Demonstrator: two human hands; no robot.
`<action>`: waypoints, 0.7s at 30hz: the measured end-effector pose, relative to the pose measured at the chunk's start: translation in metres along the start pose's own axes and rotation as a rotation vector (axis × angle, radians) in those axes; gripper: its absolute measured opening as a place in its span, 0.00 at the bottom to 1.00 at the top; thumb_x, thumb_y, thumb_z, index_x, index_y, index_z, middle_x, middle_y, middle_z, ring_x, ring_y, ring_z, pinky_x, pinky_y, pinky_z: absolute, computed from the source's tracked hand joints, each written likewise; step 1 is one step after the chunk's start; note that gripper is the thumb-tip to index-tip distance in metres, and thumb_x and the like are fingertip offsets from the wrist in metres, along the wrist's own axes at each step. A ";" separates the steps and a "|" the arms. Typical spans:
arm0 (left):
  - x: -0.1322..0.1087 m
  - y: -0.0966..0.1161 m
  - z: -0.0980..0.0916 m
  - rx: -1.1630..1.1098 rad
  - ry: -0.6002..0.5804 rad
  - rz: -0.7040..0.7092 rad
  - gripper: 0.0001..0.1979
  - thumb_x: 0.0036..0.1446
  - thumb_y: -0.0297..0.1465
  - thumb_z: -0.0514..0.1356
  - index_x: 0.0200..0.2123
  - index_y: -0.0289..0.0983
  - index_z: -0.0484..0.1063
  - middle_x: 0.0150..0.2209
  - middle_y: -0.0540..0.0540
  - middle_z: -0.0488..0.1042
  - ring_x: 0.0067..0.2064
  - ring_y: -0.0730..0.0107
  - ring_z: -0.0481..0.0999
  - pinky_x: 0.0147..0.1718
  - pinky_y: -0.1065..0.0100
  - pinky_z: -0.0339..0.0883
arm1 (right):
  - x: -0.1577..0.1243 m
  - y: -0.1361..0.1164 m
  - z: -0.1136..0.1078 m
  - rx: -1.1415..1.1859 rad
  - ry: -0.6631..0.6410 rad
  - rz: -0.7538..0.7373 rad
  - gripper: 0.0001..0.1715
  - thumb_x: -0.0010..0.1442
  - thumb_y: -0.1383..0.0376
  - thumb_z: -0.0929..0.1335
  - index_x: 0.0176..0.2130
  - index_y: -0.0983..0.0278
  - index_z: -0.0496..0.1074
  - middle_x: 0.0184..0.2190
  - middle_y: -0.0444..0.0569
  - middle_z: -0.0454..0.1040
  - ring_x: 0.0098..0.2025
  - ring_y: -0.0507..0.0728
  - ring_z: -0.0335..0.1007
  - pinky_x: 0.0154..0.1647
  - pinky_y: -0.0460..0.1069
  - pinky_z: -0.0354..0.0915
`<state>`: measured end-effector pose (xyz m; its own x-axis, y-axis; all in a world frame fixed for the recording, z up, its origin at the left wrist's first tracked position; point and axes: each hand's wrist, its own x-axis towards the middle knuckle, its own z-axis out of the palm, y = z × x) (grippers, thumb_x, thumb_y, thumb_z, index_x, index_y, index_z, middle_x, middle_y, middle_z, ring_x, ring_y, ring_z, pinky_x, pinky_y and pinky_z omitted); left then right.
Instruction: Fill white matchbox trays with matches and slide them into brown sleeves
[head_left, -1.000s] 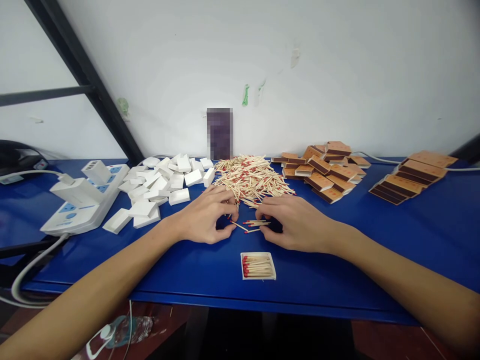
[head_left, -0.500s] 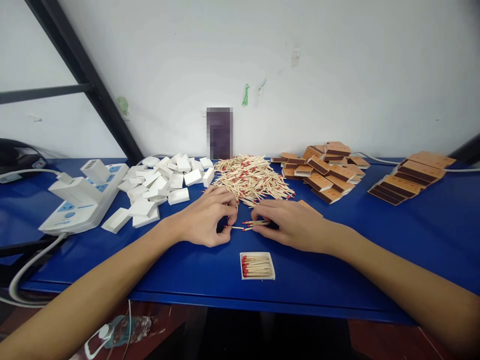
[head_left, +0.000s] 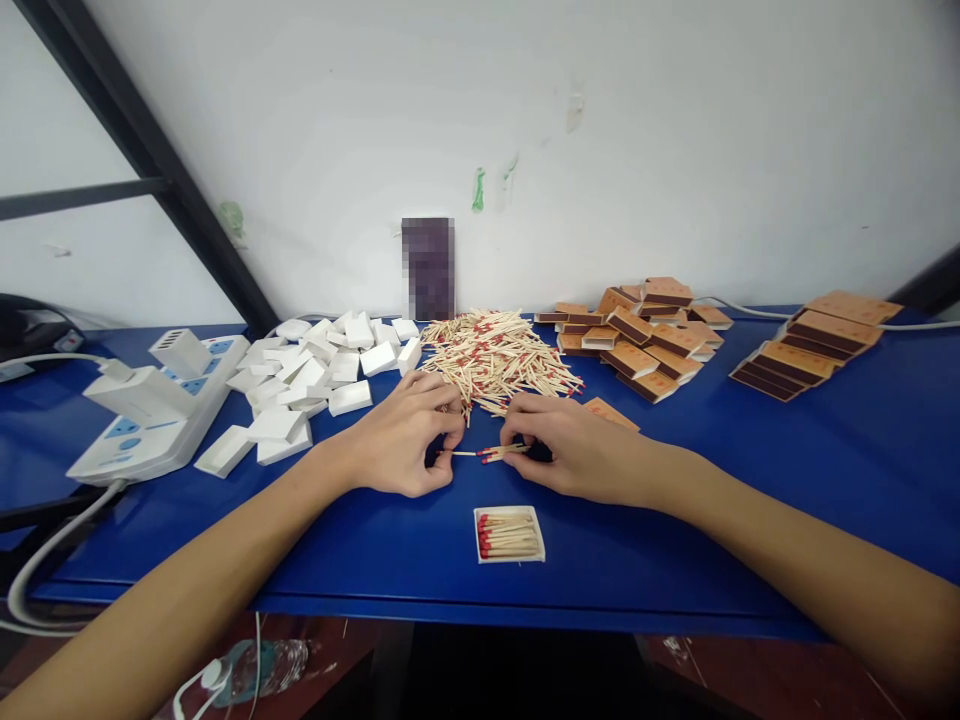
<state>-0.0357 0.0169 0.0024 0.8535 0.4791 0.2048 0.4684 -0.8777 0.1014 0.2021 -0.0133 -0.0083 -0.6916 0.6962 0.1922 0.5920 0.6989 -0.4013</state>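
Note:
A single match (head_left: 464,454) is pinched in my left hand (head_left: 412,435), its bare end pointing right. My right hand (head_left: 566,445), fingers closed, grips a few red-tipped matches (head_left: 493,454) whose heads point left toward that match. Between the two hands and me lies a small white tray (head_left: 540,559) with a row of matches (head_left: 510,535) in it, heads to the left. Just beyond my hands spreads a big loose pile of matches (head_left: 499,355). An orange matchbox sleeve (head_left: 611,413) lies partly hidden behind my right hand.
White empty trays (head_left: 300,370) are heaped left of the match pile, beside a white power strip (head_left: 161,425) with plugged-in chargers. Orange and brown matchbox sleeves (head_left: 645,335) lie piled at the right, with a further row (head_left: 817,345) beyond. A dark pixelated rectangle (head_left: 429,268) stands against the wall.
The view has shifted slightly. The matches in my right hand sit closer together, and a small gap now shows between them and the match in my left hand.

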 end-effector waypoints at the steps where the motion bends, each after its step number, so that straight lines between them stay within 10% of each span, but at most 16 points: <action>1: 0.000 0.000 0.000 0.002 -0.001 0.001 0.02 0.45 0.26 0.57 0.26 0.36 0.68 0.35 0.47 0.67 0.41 0.61 0.64 0.47 0.58 0.55 | 0.000 -0.001 -0.001 0.002 -0.003 0.006 0.05 0.63 0.69 0.66 0.35 0.64 0.71 0.36 0.48 0.69 0.36 0.53 0.67 0.37 0.48 0.63; 21: 0.000 -0.002 0.006 0.002 0.069 -0.012 0.05 0.56 0.29 0.58 0.30 0.37 0.72 0.34 0.48 0.68 0.41 0.63 0.65 0.47 0.59 0.55 | -0.001 0.000 0.003 0.043 -0.003 0.022 0.05 0.61 0.71 0.67 0.36 0.64 0.73 0.36 0.47 0.69 0.36 0.53 0.66 0.38 0.48 0.62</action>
<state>-0.0347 0.0186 -0.0034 0.8304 0.4874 0.2698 0.4786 -0.8720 0.1025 0.2015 -0.0144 -0.0108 -0.6802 0.7105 0.1805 0.5883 0.6760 -0.4438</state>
